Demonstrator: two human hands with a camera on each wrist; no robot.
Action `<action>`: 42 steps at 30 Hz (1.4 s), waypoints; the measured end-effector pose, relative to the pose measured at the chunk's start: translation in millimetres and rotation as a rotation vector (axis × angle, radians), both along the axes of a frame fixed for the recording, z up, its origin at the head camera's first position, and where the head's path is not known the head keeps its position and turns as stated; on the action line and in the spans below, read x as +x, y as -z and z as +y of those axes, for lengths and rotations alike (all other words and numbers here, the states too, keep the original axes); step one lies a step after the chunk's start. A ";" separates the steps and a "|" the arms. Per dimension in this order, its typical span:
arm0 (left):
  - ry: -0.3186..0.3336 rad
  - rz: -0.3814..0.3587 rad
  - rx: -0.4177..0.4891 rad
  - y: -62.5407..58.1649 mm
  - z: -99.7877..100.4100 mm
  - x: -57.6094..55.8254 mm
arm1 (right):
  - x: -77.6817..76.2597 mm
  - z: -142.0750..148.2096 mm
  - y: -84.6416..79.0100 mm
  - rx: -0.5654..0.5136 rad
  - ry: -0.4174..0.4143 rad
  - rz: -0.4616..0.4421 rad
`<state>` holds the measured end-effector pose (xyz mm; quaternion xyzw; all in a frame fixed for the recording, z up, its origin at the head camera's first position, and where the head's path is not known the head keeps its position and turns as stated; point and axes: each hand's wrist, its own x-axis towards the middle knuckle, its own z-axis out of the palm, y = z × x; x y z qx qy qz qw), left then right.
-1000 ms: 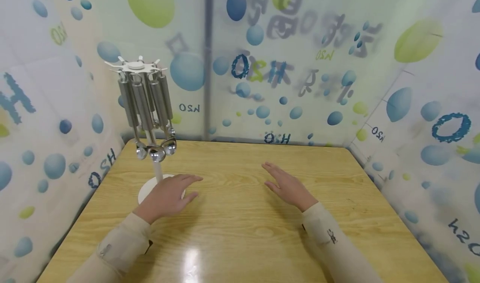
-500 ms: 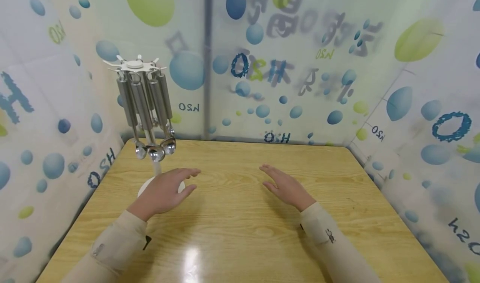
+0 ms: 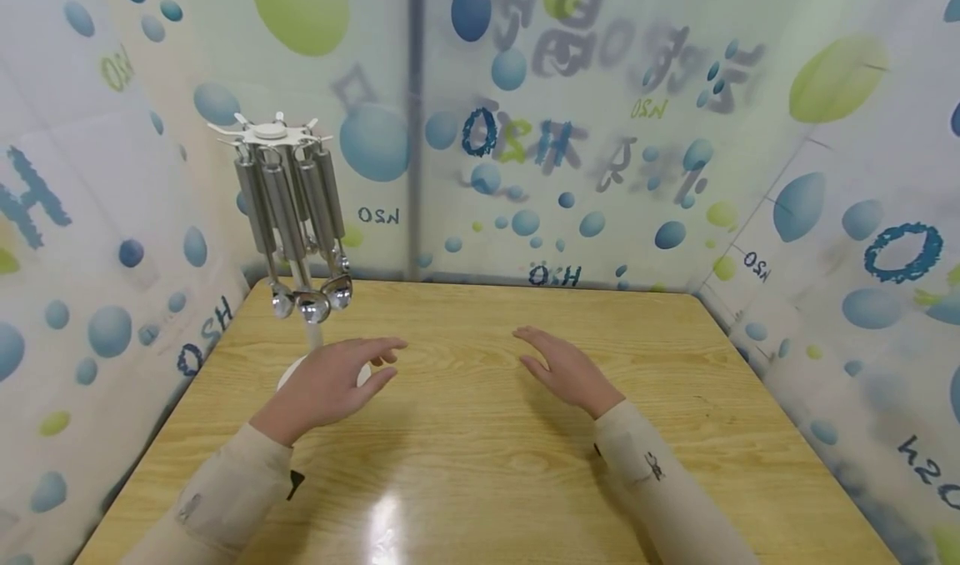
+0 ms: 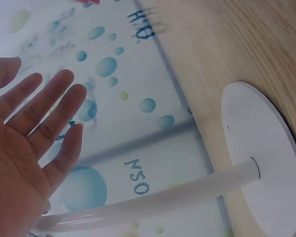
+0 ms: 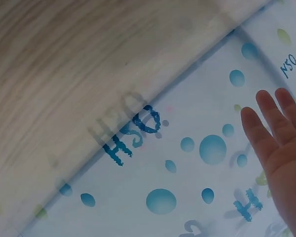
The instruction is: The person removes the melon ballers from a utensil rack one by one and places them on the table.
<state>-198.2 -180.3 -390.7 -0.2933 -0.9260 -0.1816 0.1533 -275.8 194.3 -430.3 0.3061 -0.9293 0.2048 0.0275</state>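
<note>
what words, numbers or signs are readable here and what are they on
Back wall: large "O" and "H", with a green, possibly mirrored "2" between
Left wall: large "H"
Right wall: large "O"
Smaller wall lettering: "H", "N", "O" recur; other characters unclear
Grey wall shapes: mostly too blurred
Right sleeve: mark too small to read
White stand: nothing legible

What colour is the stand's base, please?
The base is white, clearest in the left wrist view.

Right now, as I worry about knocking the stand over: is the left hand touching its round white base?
Apart: the left wrist view shows a wide gap between the left hand and the round white base.
</note>
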 end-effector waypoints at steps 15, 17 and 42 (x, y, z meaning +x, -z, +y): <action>0.026 0.052 0.070 -13.5 -8.4 7.5 | -7.7 -28.1 -15.9 -0.102 -0.012 0.057; 0.027 0.061 0.078 -16.6 -10.4 8.5 | -7.4 -31.0 -17.9 -0.117 -0.020 0.056; 0.064 0.363 0.191 -78.7 -45.1 27.1 | -3.6 -57.7 -35.1 -0.297 -0.145 0.095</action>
